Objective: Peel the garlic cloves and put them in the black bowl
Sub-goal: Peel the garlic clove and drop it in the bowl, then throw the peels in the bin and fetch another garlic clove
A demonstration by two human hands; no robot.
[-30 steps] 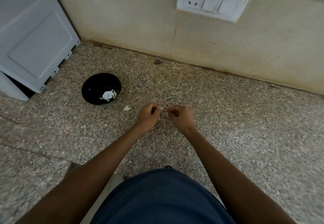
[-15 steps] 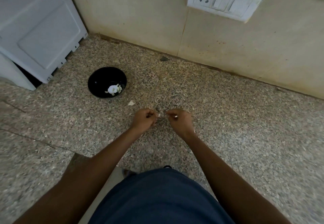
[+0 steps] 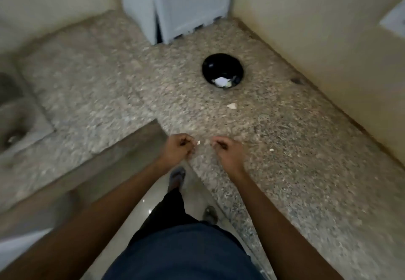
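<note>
Two hands hover near the counter's (image 3: 306, 170) edge, fingers curled. The left hand (image 3: 178, 149) pinches a small pale garlic clove (image 3: 198, 142) at its fingertips; what the right hand (image 3: 226, 151) holds, I cannot tell. Farther off sits the black bowl (image 3: 222, 72) with peeled cloves (image 3: 221, 81) inside; a peel scrap (image 3: 231, 105) lies just beside it.

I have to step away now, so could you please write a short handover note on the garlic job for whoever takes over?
Left hand: fingers curled, a small pale bit at its fingertips, probably the clove being peeled.
Right hand: fingers curled close beside it; too blurred to tell what its grip holds.
Black bowl: on the counter ahead, with pale peeled garlic inside.
A loose pale scrap lies on the counter between bowl and hands.
Left to do: finish this clove and drop it in the bowl.
</note>
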